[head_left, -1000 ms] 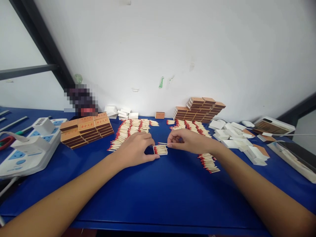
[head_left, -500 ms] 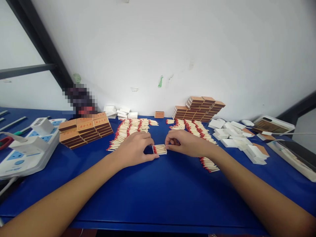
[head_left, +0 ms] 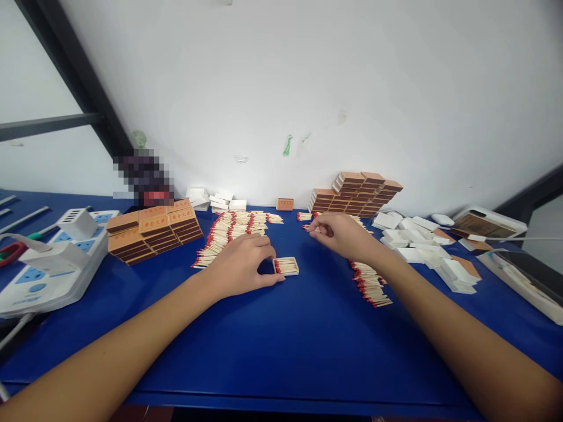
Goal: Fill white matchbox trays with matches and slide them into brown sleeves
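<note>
A small white matchbox tray (head_left: 287, 266) lies on the blue table, holding a layer of matches with their red heads to the left. My left hand (head_left: 241, 261) grips the tray's left end between thumb and fingers. Over the right-hand rows of loose matches (head_left: 369, 286), my right hand (head_left: 338, 234) is closed in a pinch, with pale matchsticks at its fingertips; how many is hidden. More loose matches (head_left: 235, 228) spread in rows behind my left hand.
Stacked brown matchboxes (head_left: 156, 228) stand at left, and another stack (head_left: 356, 196) by the wall. One matchbox (head_left: 285, 204) stands alone. White trays (head_left: 417, 240) are heaped at right, others (head_left: 215, 200) at back left. A power strip (head_left: 79, 281) and a phone (head_left: 534, 269) flank the table.
My right hand has moved from the tray's right end back and to the right, onto the loose matches. My left hand still holds the tray in place.
</note>
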### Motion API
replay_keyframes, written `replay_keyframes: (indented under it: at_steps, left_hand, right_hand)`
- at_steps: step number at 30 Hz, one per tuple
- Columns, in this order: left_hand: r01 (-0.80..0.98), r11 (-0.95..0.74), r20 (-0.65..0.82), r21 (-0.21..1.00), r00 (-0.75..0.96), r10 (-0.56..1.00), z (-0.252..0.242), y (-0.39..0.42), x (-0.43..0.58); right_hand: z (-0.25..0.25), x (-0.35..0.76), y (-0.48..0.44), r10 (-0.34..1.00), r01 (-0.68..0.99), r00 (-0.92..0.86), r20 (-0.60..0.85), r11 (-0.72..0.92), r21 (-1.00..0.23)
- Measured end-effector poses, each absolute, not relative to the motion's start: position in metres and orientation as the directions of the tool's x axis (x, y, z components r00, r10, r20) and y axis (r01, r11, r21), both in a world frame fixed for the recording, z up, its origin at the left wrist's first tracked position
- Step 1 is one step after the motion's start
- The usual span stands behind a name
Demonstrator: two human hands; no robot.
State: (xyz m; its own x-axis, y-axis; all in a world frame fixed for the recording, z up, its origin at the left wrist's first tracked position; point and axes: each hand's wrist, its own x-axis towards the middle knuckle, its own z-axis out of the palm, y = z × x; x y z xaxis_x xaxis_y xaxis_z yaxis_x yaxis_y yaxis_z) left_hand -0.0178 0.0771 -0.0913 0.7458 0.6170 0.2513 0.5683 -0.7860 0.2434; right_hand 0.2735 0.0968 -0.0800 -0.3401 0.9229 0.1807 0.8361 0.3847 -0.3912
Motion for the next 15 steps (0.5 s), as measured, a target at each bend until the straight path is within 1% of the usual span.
replay_keyframes:
  at_steps: [2, 4, 15]
  left_hand:
    - [0.564, -0.788, 0.251, 0.245, 0.749, 0.614, -0.092, 0.077, -0.018]
    - [0.566, -0.789, 0.254, 0.238, 0.748, 0.613, -0.092, 0.077, -0.018]
    - [0.573, -0.79, 0.247, 0.216, 0.751, 0.612, -0.091, 0.077, -0.017]
  right_hand:
    - [-0.087, 0.286, 0.107, 0.927, 0.872, -0.309, 0.215, 0.366, -0.326]
    - [-0.094, 0.294, 0.114, 0.924, 0.881, -0.316, 0.214, 0.369, -0.295]
    - [-0.097, 0.292, 0.115, 0.915, 0.868, -0.363, 0.178, 0.402, -0.291]
